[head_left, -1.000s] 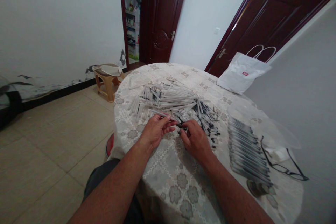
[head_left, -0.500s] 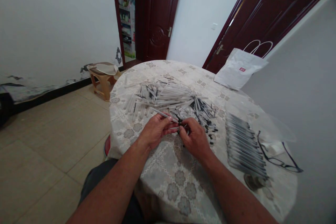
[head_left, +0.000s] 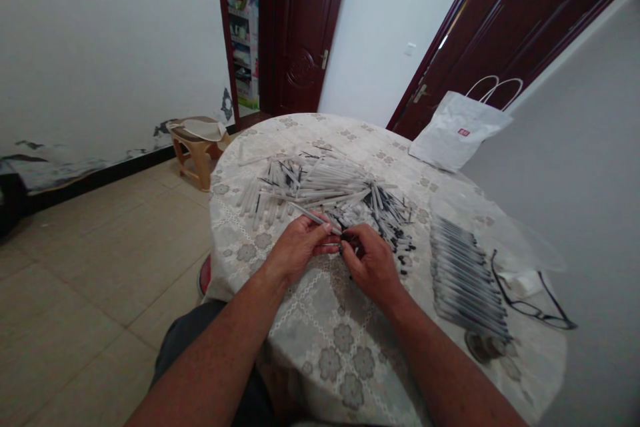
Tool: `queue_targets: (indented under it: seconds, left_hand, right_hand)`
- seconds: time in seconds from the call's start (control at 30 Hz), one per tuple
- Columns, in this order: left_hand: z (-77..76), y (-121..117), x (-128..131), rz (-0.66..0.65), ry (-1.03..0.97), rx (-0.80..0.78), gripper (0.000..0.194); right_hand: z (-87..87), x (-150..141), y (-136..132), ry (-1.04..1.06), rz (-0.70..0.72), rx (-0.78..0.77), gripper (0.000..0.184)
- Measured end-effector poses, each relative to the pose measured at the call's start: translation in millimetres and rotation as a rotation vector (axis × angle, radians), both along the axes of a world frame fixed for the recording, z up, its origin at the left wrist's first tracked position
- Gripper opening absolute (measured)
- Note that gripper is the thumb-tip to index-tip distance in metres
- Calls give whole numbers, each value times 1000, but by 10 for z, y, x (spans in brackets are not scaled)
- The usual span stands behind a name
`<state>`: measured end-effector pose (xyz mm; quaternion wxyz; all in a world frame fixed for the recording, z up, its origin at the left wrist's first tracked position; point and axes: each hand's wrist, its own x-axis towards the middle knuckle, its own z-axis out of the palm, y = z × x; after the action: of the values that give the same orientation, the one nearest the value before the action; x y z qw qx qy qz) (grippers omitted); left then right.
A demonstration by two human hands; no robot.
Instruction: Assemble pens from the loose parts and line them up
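Note:
My left hand (head_left: 300, 245) is closed on a pale, translucent pen barrel (head_left: 311, 215), thumb on top, the barrel slanting down toward the right. My right hand (head_left: 371, 259) meets the barrel's near end. Its thumb and fingers pinch a small dark piece (head_left: 343, 240), mostly hidden, which looks like a pen cap or plug. Just beyond both hands lies a heap of loose pen barrels (head_left: 330, 180) mixed with thin dark refills. Small black pen parts (head_left: 404, 245) are scattered beside my right hand.
On the right lies a row of pens (head_left: 463, 273), side by side. Near it are eyeglasses (head_left: 537, 310), a roll of tape (head_left: 483, 347) and clear plastic film. A white paper bag (head_left: 457, 133) stands at the back right of the round, cloth-covered table (head_left: 345, 380). A stool (head_left: 195, 153) stands left.
The barrel's near end has come up against the fingertips of my right hand, and the dark piece there is now more covered. The camera view has shifted slightly.

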<state>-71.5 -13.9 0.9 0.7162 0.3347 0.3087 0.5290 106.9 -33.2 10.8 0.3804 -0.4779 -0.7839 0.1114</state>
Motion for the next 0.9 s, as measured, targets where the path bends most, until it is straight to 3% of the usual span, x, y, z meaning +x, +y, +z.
queue_targets:
  seconds: [0.4,0.63,0.77,0.9]
  left_hand:
    - [18,-2,-1,-12,-47,-36,26]
    - [27,4,-13,9,-78,-49,28]
    - [26,-1,-15,8,-81,-41,30]
    - [29,-5,-14,12,-78,-40,30]
  right_hand:
    - [10,3,-24,191,-31,-37,25]
    - [-86,26,27,599,-46,-339,23]
    - [-113,15,40,565,-48,-303,21]
    - [-128,-13,36,599,-34,-360,22]
